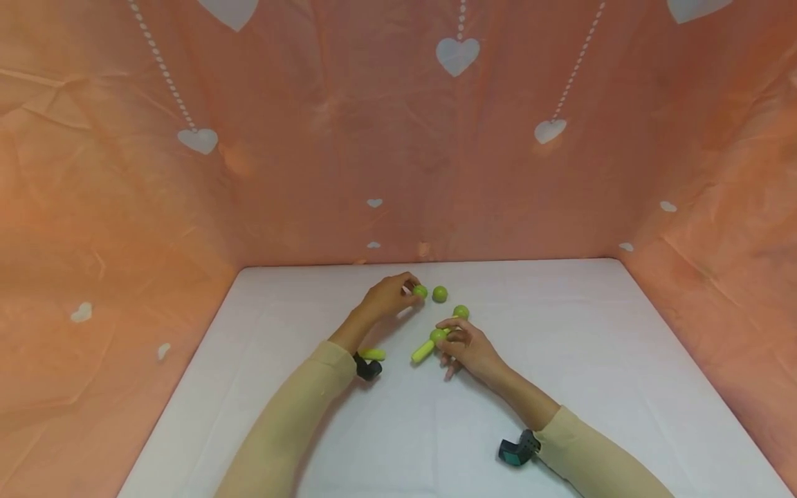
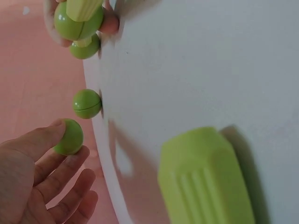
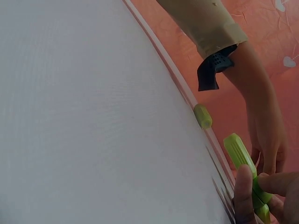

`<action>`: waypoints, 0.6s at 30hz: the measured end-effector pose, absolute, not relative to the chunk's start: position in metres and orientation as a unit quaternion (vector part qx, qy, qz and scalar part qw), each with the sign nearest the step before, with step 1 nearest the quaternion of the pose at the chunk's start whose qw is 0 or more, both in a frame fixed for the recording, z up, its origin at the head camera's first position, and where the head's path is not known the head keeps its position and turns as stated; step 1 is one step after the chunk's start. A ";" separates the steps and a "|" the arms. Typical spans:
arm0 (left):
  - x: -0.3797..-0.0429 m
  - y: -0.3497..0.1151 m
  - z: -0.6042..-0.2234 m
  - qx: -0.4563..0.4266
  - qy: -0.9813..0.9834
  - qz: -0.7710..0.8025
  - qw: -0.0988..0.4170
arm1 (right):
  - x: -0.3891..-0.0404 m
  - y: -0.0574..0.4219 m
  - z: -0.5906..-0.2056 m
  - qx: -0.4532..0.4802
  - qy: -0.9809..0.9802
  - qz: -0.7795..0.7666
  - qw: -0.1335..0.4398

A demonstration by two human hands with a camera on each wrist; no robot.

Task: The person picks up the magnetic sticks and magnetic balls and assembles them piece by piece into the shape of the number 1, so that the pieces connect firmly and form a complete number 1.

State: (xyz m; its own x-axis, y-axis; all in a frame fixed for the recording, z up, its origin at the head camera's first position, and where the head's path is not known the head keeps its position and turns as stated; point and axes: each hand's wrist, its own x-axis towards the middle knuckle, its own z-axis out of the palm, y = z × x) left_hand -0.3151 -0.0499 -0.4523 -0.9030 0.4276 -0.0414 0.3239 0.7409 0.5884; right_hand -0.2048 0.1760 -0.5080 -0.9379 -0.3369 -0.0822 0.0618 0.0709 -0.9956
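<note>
My left hand (image 1: 387, 297) pinches a small green ball (image 2: 71, 136) between thumb and fingers, near the far edge of the white table. Beside it a second green ball (image 1: 439, 294) lies loose. My right hand (image 1: 473, 350) grips another green ball (image 1: 438, 335), from which a ridged yellow-green stick (image 1: 423, 352) points toward me. On its far side, a shorter visible piece of stick runs to one more green ball (image 1: 461, 312); my right fingers partly cover it. Near my left wrist rests a separate yellow-green stick (image 2: 205, 182), partly hidden by the arm in the head view.
The white tabletop (image 1: 405, 429) carries these pieces. Orange cloth (image 1: 349, 138) with pale hearts stands around its back and sides. A dark camera (image 1: 369, 368) sits on my left wrist, another dark camera (image 1: 519, 448) on the right.
</note>
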 end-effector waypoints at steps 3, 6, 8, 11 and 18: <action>-0.311 -0.052 -0.451 0.207 0.927 0.300 0.084 | -0.204 0.176 -0.509 -0.095 0.718 -0.673 0.147; -0.307 -0.055 -0.451 0.215 0.926 0.303 0.074 | -0.204 0.176 -0.508 -0.097 0.717 -0.675 0.147; -0.304 -0.057 -0.451 0.221 0.924 0.305 0.067 | -0.204 0.176 -0.508 -0.098 0.716 -0.676 0.147; -0.298 -0.059 -0.451 0.230 0.921 0.309 0.060 | -0.205 0.176 -0.508 -0.098 0.715 -0.676 0.148; -0.287 -0.065 -0.452 0.238 0.917 0.315 0.051 | -0.206 0.175 -0.509 -0.100 0.713 -0.678 0.149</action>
